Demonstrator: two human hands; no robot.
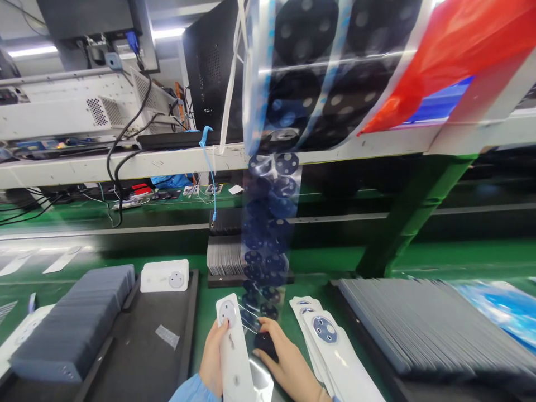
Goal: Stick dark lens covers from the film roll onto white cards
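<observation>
My left hand (213, 357) is closed on a long white panel (235, 357) with a round dial-like spot near its top, where my thumb presses. Just right of it, my right hand (287, 360) pinches a dark round piece (266, 345) between thumb and fingers, beside the lower end of a hanging clear strip. That strip (272, 223) carries pairs of dark discs and comes down from a large roll (305, 72). Beyond my right hand lies a fanned stack of white panels (341, 357); the top one has a dark blue disc with holes.
Trays of grey panels stand at left (79, 318) and right (439, 329). A black tray (146, 335) holds white panels at its back. Behind the strip is another stack (224, 255). A white shelf beam (180, 166) crosses above; a green post (422, 212) rises at right.
</observation>
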